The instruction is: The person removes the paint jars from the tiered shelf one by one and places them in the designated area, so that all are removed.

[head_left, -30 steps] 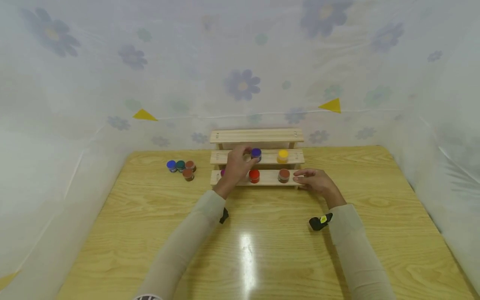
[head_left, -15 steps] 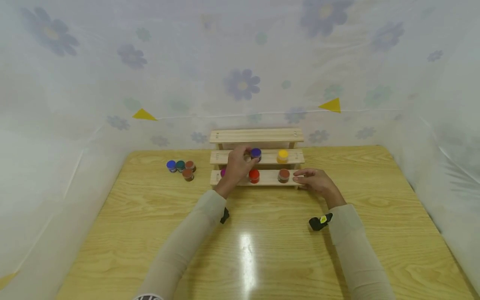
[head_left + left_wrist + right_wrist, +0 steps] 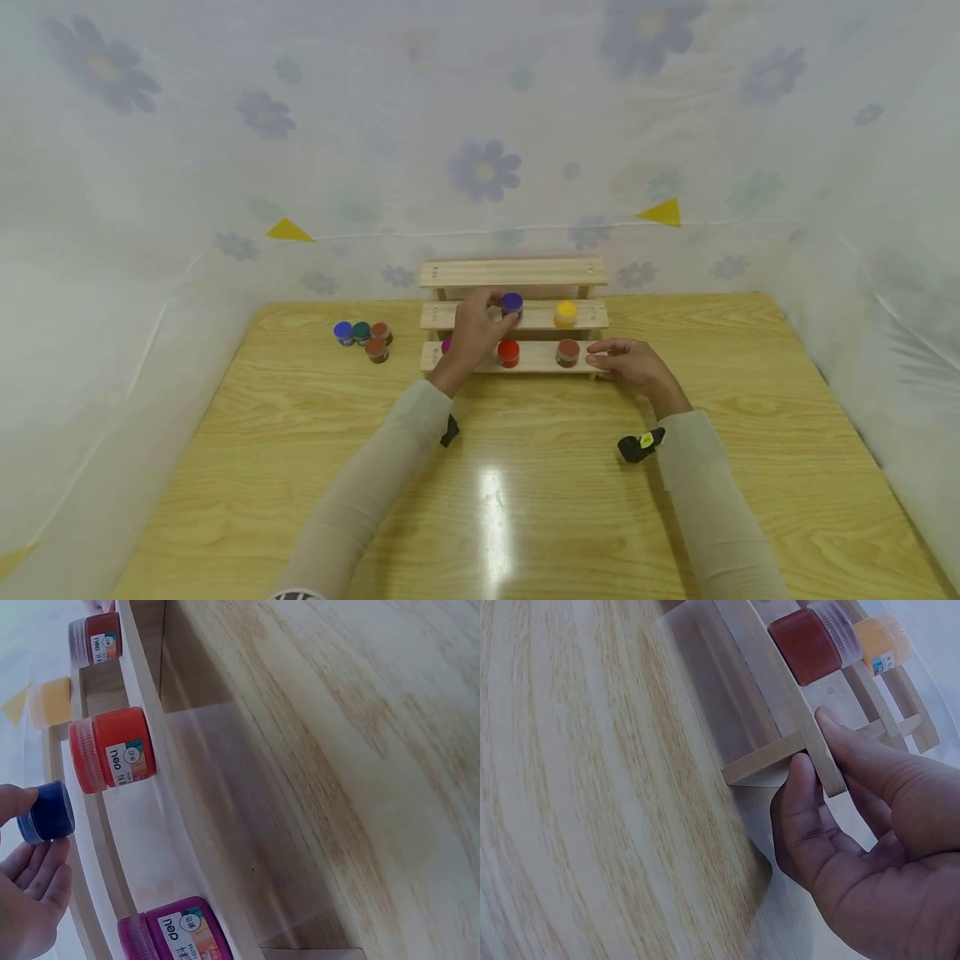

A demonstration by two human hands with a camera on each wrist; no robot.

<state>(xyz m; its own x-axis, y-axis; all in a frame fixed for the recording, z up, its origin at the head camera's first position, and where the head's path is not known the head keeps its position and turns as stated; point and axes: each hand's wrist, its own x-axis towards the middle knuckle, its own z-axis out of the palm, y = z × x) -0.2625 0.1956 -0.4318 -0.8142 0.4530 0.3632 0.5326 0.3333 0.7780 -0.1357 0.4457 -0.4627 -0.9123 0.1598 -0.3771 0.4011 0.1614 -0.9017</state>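
My left hand pinches a dark blue paint jar between thumb and fingers at the middle step of a three-tier wooden rack. In the left wrist view, whether that blue jar touches the step cannot be made out. My right hand grips the right end of the lowest step, thumb above and fingers below, as the right wrist view shows. On that step stand a magenta jar, a red jar and a brown jar. A yellow jar sits on the middle step's right.
Left of the rack, a blue jar, a dark green jar and two brown jars cluster on the wood-grain table. A flowered sheet hangs behind, with yellow triangles on it.
The dark blue jar has risen very slightly in the left hand since half a second ago. The right hand stays at the rack's end.
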